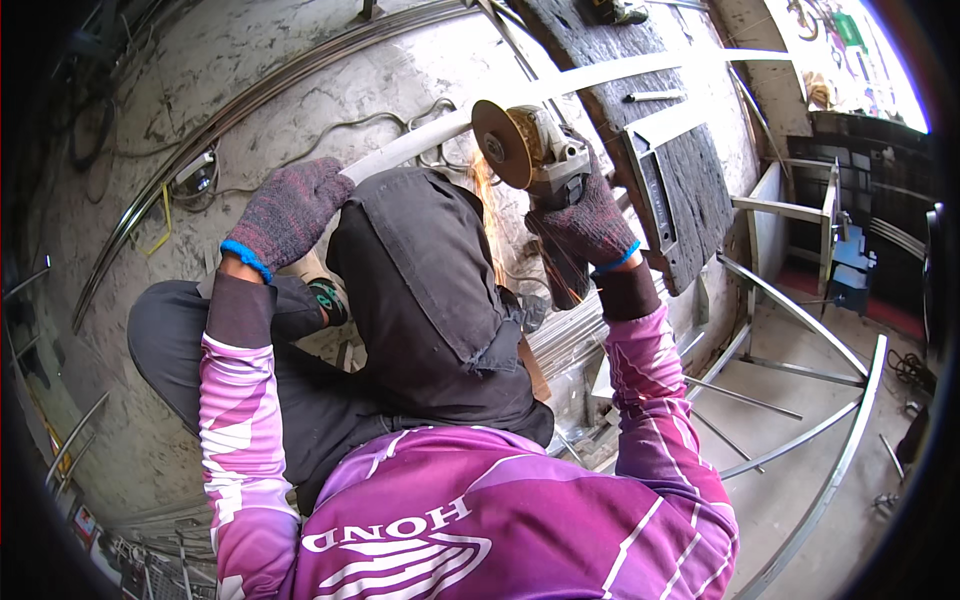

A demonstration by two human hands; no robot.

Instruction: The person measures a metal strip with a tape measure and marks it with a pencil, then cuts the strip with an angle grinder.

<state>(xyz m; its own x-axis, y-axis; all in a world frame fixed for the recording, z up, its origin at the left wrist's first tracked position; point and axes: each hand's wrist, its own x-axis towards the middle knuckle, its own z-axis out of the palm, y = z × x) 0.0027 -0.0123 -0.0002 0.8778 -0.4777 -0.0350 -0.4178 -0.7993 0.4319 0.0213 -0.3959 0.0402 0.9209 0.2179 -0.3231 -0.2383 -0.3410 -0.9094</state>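
My left hand (295,215), in a dark knitted glove with a blue cuff, closes around the near end of a long pale metal strip (410,142). The strip passes over my raised knee and runs up to the far right, across a dark wooden plank (690,165). In my right hand (592,222), gloved the same way, is an angle grinder (545,150), with my fingers wrapped around its body. Its brown disc (500,145) meets the strip, and orange sparks (485,205) stream down below it. The exact contact is partly hidden by the disc.
A metal square (655,195) and a short pale tube (655,96) lie on the plank. Long metal rods (240,108) curve along the floor at left, near a cable (350,122). Thin metal bars (570,345) lie beneath my right arm. A curved metal frame (850,440) stands at right.
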